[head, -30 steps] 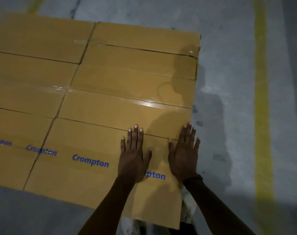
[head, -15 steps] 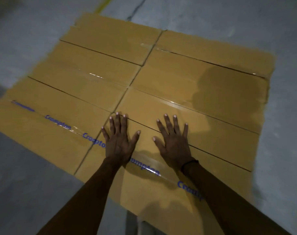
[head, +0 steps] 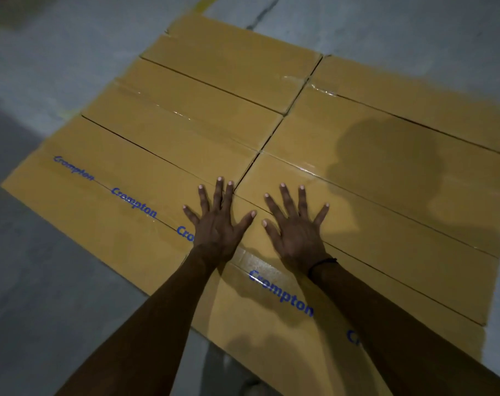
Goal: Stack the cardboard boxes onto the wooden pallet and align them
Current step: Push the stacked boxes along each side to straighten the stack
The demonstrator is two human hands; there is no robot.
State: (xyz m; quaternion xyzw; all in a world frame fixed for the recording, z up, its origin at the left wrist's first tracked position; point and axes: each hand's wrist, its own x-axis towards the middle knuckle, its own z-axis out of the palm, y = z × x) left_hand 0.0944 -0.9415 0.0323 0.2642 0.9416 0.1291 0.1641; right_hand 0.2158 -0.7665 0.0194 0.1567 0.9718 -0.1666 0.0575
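Observation:
Several long tan cardboard boxes [head: 186,130] lie side by side in two columns, their tops forming one flat layer. Blue "Crompton" lettering runs along tape on the nearest boxes. My left hand [head: 218,221] lies flat with fingers spread on the top of a near box, right at the seam between the two columns. My right hand [head: 296,227] rests flat, fingers spread, on the near right box [head: 386,224]. A dark band circles my right wrist. The wooden pallet is hidden beneath the boxes.
Grey concrete floor [head: 57,67] surrounds the stack, with a crack at the top and a faint yellow mark at the upper left. My head's shadow falls on the right boxes.
My view has swung round and closer to the stack. Both hands shifted from the box layer's right corner to the central seam and stay flat on the tops.

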